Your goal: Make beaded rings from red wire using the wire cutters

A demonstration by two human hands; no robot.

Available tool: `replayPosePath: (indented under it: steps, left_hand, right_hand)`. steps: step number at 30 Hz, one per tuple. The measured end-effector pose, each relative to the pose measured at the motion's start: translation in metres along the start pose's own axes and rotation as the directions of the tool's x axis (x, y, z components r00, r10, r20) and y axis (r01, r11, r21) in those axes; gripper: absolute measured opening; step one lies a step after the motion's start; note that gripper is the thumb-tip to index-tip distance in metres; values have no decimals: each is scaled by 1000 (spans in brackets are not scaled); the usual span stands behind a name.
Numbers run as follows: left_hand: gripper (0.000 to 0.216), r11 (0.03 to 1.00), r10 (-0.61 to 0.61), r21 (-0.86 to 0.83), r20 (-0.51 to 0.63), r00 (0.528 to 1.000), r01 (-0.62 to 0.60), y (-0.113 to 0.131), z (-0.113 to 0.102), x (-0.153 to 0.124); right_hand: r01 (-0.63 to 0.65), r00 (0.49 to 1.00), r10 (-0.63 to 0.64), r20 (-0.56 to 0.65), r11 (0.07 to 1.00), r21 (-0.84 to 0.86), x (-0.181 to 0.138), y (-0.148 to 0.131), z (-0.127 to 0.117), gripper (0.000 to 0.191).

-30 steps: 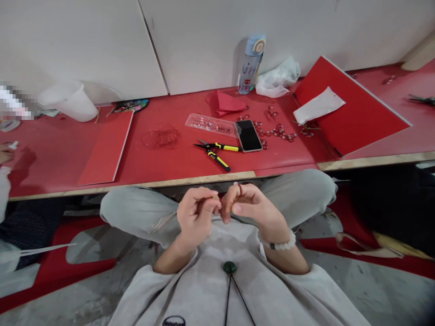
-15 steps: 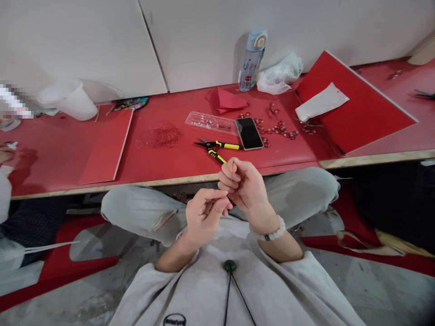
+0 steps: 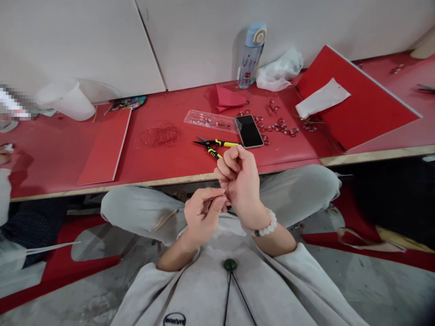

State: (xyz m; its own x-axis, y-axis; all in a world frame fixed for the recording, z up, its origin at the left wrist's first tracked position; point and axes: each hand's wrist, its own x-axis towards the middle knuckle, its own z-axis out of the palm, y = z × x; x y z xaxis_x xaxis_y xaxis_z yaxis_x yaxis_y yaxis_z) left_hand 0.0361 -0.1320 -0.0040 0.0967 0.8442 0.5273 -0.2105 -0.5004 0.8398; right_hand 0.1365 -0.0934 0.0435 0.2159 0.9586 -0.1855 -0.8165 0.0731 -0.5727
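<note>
Above my lap, just off the table's front edge, my left hand is closed in a pinch of thumb and index finger. A thin red cord shows between the two hands; its ends are hidden by my fingers. My right hand is close beside it, palm turned toward me, fingers curled in on the cord. Behind the right hand lie black-and-yellow pliers, with one handle partly covered. A tangle of red cord rests on the table to their left.
A phone overlaps a clear bead tray. Several red cord loops with beads lie right of it. Farther back stand a water bottle and a plastic bag. Red boards flank the area. Another person's hand is at far left.
My right hand has risen slightly and shifted left, turning its palm more toward me. The left hand stays almost where it was, still pinching.
</note>
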Motion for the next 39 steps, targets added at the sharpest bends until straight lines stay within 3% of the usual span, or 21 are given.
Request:
replayPosePath:
  steps: [6, 10, 15, 21, 27, 31, 35, 37, 39]
  left_hand:
    - [9, 999, -14, 53, 13, 1000, 13, -3, -2, 2]
    - [10, 992, 14, 125, 86, 996, -24, -6, -3, 1]
    - [12, 927, 124, 347, 82, 989, -145, -6, -4, 2]
    - [15, 790, 262, 559, 68, 963, -254, -5, -6, 5]
    - [19, 718, 310, 650, 21, 950, -249, -9, -9, 4]
    - [21, 675, 347, 685, 33, 937, -274, -7, -11, 7]
    - [17, 736, 299, 638, -4, 954, -227, -6, -13, 6]
    - [15, 762, 295, 608, -19, 955, -223, -5, -13, 5]
    - [13, 782, 304, 579, -34, 952, -229, -5, -13, 4]
  right_hand:
    - [-73, 991, 82, -107, 994, 81, 2, -4, 2, 37]
    - [-27, 990, 39, -136, 996, 87, 3, -4, 5, 38]
    - [9, 992, 4, -128, 995, 101, 1, -3, 5, 37]
    - [-103, 988, 117, -99, 985, 139, -7, 6, -5, 33]
    - [-199, 980, 199, -11, 979, -47, -25, 23, -20, 26]
    - [-92, 991, 107, 74, 978, -187, -28, 28, -27, 21]
    - [79, 988, -29, 154, 942, -326, -26, 32, -39, 15]
    - [284, 953, -207, 221, 864, -416, -27, 33, -48, 21]
    - [509, 860, -396, 322, 704, -494, -30, 32, -57, 31]
